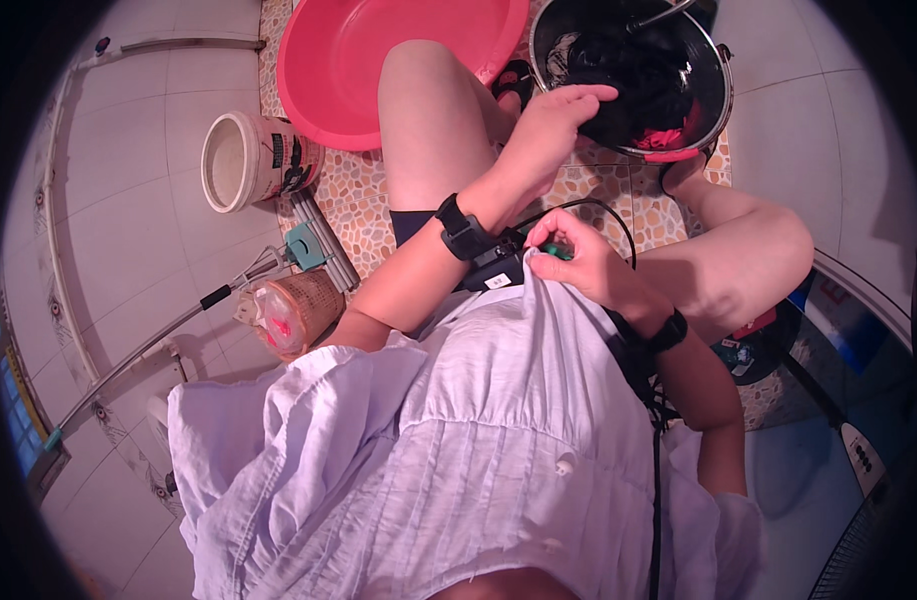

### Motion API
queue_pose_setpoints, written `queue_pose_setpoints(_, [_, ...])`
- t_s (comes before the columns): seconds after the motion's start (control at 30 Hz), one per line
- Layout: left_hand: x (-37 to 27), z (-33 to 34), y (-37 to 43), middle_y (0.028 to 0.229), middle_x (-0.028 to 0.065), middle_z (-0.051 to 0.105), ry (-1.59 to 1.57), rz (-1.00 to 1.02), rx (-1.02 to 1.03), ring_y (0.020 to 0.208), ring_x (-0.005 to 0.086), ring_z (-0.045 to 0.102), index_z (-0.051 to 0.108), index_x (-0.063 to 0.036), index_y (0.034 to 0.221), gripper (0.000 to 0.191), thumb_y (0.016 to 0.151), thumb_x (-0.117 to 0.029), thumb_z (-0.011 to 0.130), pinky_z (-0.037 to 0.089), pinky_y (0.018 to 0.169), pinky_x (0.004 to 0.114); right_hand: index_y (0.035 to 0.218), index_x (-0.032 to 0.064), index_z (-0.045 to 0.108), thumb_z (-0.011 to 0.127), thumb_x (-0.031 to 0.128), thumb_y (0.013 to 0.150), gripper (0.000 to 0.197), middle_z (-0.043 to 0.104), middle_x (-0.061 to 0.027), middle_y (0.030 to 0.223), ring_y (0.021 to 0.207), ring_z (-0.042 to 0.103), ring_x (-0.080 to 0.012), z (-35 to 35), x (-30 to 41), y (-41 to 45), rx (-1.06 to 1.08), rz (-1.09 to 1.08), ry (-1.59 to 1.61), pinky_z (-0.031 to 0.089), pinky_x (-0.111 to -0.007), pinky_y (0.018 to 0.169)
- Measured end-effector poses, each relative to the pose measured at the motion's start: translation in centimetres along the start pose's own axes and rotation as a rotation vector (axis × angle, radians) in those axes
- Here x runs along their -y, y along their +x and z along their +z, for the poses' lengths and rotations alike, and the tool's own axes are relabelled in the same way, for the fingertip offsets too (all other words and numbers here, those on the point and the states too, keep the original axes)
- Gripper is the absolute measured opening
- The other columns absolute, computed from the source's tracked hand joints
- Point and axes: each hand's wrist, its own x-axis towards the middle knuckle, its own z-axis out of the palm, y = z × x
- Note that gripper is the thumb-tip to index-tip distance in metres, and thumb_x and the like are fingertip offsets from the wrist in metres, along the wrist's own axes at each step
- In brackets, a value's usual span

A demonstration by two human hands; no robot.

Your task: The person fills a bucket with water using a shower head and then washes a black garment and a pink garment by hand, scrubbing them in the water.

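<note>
My left hand (544, 139) reaches over the near rim of a dark bucket (717, 124), fingers pointing right, and nothing shows in its grasp. Inside the bucket is wet black cloth (646, 82) with some pink cloth (662, 136). My right hand (571, 251) pinches the hem of the pale lavender shirt (496, 360) I wear, lifting a fold at my waist. Just beyond that hem sits a black device (496, 274) with a cable (616, 214); a small green piece shows by my right fingers. Both wrists carry black bands.
A large pink basin (338, 82) lies beyond my left knee. On the left stand a white plastic pail (229, 161), a mop (304, 244) and a lined wicker wastebasket (308, 300). A fan (863, 457) is at lower right. The floor (593, 184) is tiled.
</note>
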Motion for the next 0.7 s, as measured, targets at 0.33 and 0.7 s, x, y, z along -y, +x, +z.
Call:
queue_pose_setpoints(0.33, [0.13,0.46,-0.08,0.097,0.0027,0.062,0.019,0.001,0.008,0.083,0.0086,0.053,0.063,-0.0055,0.113,0.028,0.092,-0.015,0.048,0.043,0.071,0.023,0.101,0.002,0.049,0.067,0.019,0.085,0.029,0.05,-0.0024,0.099,0.094,0.047,-0.0096,-0.24,-0.85,0.46,-0.006,0.036,0.038,0.039,-0.025,0.087])
queue_pose_setpoints(0.7, [0.07,0.41,0.35,0.105,0.0034,0.062,0.004,-0.03,0.019,0.091,0.0111,0.054,0.062,-0.0058,0.113,0.028,0.092,-0.015,0.047,0.043,0.077,0.026,0.098,0.0032,0.05,0.066,0.022,0.085,0.028,0.052,-0.0014,0.094,0.09,0.048,-0.0088,-0.46,-0.38,0.86,-0.016,-0.02,0.0,0.039,-0.025,0.084])
